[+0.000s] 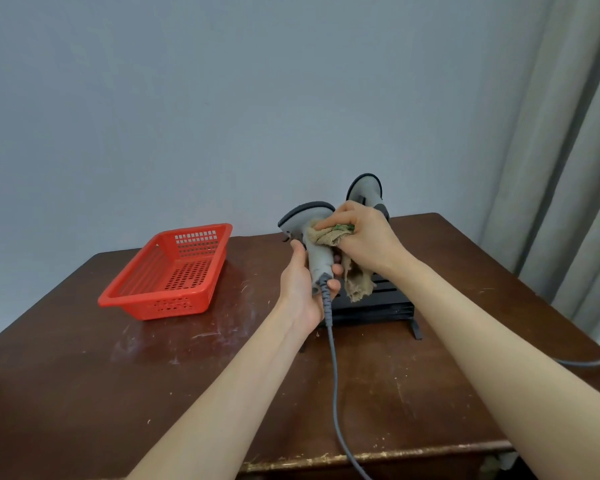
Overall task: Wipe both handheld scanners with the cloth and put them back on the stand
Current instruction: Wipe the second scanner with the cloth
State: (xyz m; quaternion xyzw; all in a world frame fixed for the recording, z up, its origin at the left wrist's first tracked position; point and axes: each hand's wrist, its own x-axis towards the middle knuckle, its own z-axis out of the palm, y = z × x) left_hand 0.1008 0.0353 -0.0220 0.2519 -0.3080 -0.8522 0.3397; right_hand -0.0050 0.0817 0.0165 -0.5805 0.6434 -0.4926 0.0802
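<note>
My left hand (pixel 302 282) grips the handle of a grey handheld scanner (pixel 317 254), held upright above the table with its head pointing left. My right hand (pixel 361 237) holds a beige cloth (pixel 355 275) bunched against the scanner's neck, with the cloth's loose end hanging down. The scanner's grey cable (pixel 333 358) runs down toward the table's front edge. A second grey scanner (pixel 366 190) stands upright behind my right hand, its lower part hidden. The black stand (pixel 378 306) sits on the table under the hands.
A red perforated plastic basket (pixel 168 275) sits on the left of the brown wooden table (pixel 118 375). Another grey cable (pixel 589 362) crosses the table's right edge. A grey wall is behind and a curtain (pixel 568 168) hangs at the right.
</note>
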